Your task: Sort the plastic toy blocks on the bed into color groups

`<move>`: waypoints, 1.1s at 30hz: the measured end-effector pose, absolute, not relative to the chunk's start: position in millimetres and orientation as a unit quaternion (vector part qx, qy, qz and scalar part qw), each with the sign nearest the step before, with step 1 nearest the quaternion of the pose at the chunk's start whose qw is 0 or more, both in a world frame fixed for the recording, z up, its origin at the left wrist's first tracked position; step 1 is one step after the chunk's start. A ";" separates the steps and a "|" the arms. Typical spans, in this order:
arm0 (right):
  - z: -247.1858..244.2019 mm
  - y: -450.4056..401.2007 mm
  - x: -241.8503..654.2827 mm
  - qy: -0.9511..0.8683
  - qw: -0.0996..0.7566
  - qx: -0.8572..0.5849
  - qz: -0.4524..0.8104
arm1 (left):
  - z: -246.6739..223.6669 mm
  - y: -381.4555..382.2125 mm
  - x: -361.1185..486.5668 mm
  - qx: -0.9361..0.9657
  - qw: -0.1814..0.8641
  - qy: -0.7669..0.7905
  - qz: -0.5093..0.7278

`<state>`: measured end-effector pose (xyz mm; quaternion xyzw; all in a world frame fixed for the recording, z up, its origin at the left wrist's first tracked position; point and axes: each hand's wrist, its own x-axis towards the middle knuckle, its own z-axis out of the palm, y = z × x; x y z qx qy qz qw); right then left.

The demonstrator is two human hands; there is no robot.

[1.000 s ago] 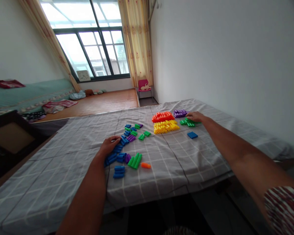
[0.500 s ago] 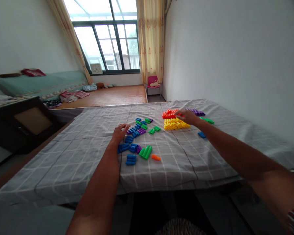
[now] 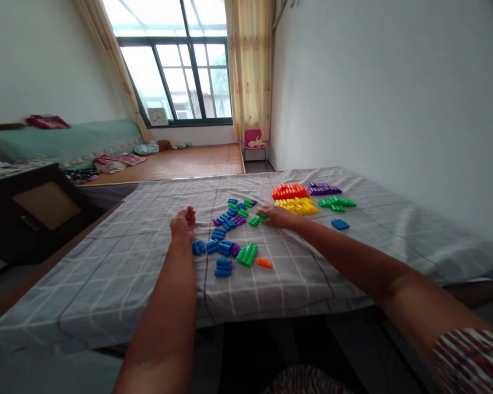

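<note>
My right hand (image 3: 277, 216) reaches in from the right, its fingers closed together at a small green plastic tube piece (image 3: 263, 218) that they partly cover. Another green tube piece (image 3: 253, 221) lies just left of it. My left hand (image 3: 183, 221) is held on its side, fingers curled inward; whether anything is inside cannot be seen. Right of it spreads a loose mix of blue tube pieces (image 3: 218, 233), purple tube pieces (image 3: 239, 220) and green ones. Closer to the front edge lie a larger green piece (image 3: 247, 254) and a single orange tube (image 3: 265, 262).
Sorted piles stand at the far right: red (image 3: 290, 191), yellow (image 3: 296, 206), purple (image 3: 324, 189) and green (image 3: 337, 203), with a blue piece (image 3: 340, 224) nearer. A grey checked cloth (image 3: 127, 273) covers the table. Behind it are a wooden bed platform (image 3: 189, 160) and a pink chair (image 3: 253, 134).
My right hand has moved left and nearer, from the red and yellow piles to the green piece. My left hand has drawn back left from the blue pieces, its fingers now curled.
</note>
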<state>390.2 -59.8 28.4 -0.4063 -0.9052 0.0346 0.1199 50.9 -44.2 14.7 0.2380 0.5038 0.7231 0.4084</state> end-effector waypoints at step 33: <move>7.8 -48.3 622.4 -0.729 0.083 -0.680 0.012 | 3.9 -38.7 60.3 0.311 0.364 0.532 0.698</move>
